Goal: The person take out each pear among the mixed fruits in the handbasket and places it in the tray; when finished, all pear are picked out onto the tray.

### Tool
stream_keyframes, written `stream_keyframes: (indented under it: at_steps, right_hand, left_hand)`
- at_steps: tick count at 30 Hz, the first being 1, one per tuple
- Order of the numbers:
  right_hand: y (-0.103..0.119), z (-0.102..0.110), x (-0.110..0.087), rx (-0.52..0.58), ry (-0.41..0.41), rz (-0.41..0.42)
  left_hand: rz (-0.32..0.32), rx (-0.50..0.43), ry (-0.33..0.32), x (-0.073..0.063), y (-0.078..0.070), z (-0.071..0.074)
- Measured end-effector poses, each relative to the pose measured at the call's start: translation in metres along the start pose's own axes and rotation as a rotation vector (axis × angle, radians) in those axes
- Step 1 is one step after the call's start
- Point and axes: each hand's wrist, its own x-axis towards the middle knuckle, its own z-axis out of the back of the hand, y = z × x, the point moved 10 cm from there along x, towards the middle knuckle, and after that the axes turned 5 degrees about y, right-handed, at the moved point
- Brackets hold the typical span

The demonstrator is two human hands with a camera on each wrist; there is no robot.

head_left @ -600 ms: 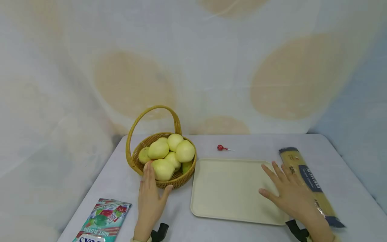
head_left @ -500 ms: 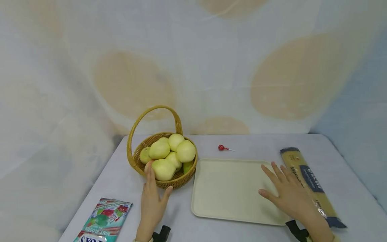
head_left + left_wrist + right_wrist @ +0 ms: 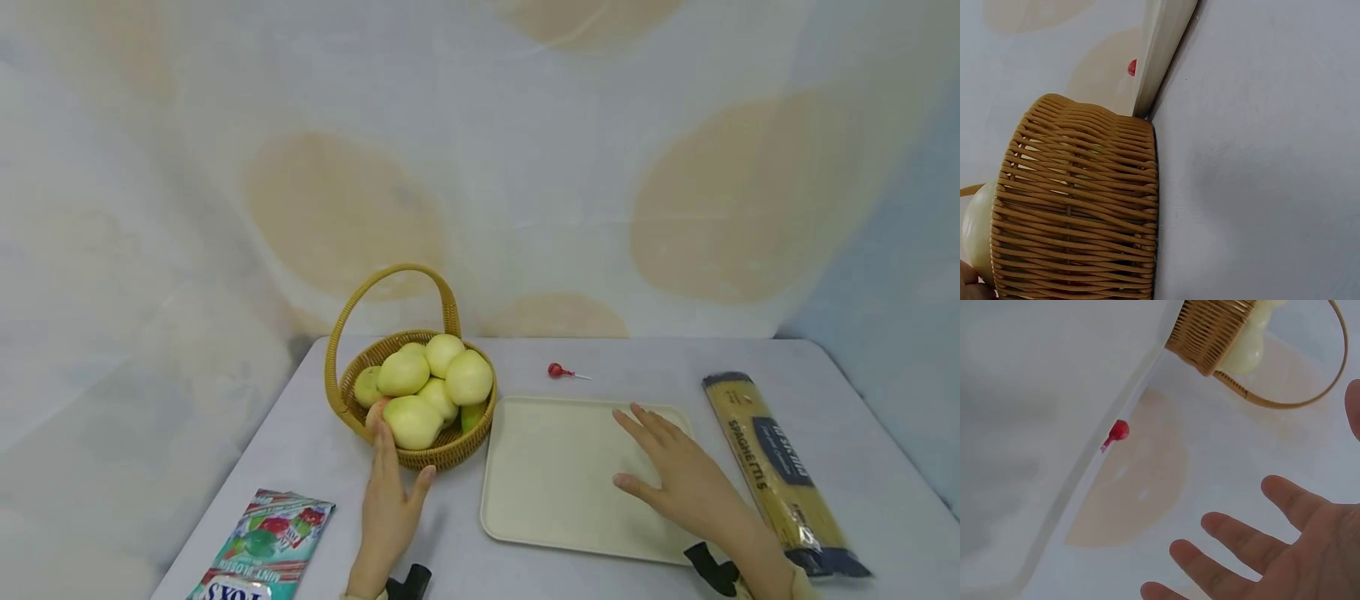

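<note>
My left hand (image 3: pixel 390 512), fingers extended, is at the near side of a wicker basket (image 3: pixel 442 456) with a tall arched handle. Its fingertips overlap the rim in the head view; whether they touch it I cannot tell. Several pale yellow-green fruits (image 3: pixel 405 372) fill the basket, and a pinkish one (image 3: pixel 377 412) is partly hidden near those fingertips. In the left wrist view the woven side (image 3: pixel 1079 206) fills much of the frame. Spread out and holding nothing, my right hand (image 3: pixel 678 479) hovers over the right part of a cream rectangular tray (image 3: pixel 562 475).
Behind the tray lies a red lollipop (image 3: pixel 556 370) with a white stick. A spaghetti packet (image 3: pixel 780 467) lies slantwise at the right. At the front left is a teal candy bag (image 3: pixel 266 546). A patterned cloth backdrop (image 3: pixel 525 167) stands behind the table.
My right hand has moved left, from partly over the spaghetti packet to over the tray. My left hand has drawn slightly back towards me. The head view has shifted a little.
</note>
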Motion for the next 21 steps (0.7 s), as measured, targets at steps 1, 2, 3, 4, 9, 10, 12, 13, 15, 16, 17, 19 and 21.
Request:
stream_keyframes:
  at_steps: [1, 2, 3, 4, 9, 10, 12, 13, 15, 16, 17, 19, 21]
  right_hand:
    - [0.004, -0.001, 0.003, 0.011, -0.007, 0.018]
    - [0.009, -0.002, 0.006, 0.02, -0.017, 0.041]
    - [0.014, -0.003, 0.009, 0.031, -0.028, 0.062]
    - [0.019, -0.004, 0.011, 0.047, -0.04, 0.086]
    - [0.043, -0.012, 0.025, 0.091, -0.076, 0.188]
    - [0.048, -0.015, 0.028, 0.1, -0.076, 0.205]
    - [0.059, -0.019, 0.033, 0.116, -0.074, 0.241]
    - [0.065, -0.021, 0.036, 0.131, -0.07, 0.259]
    - [0.076, -0.023, 0.041, 0.153, -0.069, 0.295]
    - [0.081, -0.025, 0.044, 0.162, -0.072, 0.315]
    - [0.086, -0.026, 0.046, 0.169, -0.072, 0.332]
    - [0.095, -0.029, 0.051, 0.173, -0.072, 0.36]
    - [0.103, -0.03, 0.056, 0.177, -0.072, 0.383]
  left_hand:
    - [0.002, -0.001, 0.0, 0.0, 0.0, -0.001]
    - [0.005, -0.002, 0.001, 0.0, 0.001, -0.001]
    - [0.008, -0.004, 0.0, 0.0, 0.001, -0.002]
    - [0.009, -0.007, -0.001, 0.0, 0.002, -0.002]
    - [0.022, 0.007, 0.006, -0.001, 0.003, -0.004]
    - [0.022, 0.007, 0.006, -0.001, 0.003, -0.004]
    - [0.024, 0.012, 0.007, -0.002, 0.003, -0.003]
    - [0.022, 0.013, 0.008, -0.002, 0.003, -0.003]
    - [0.012, 0.009, 0.003, -0.001, 0.002, -0.002]
    - [0.008, 0.008, 0.002, -0.001, 0.002, -0.002]
    - [0.004, 0.009, 0.002, -0.001, 0.002, -0.002]
    - [-0.002, 0.008, -0.001, -0.001, 0.001, -0.002]
    - [-0.006, 0.009, -0.008, 0.0, 0.001, -0.001]
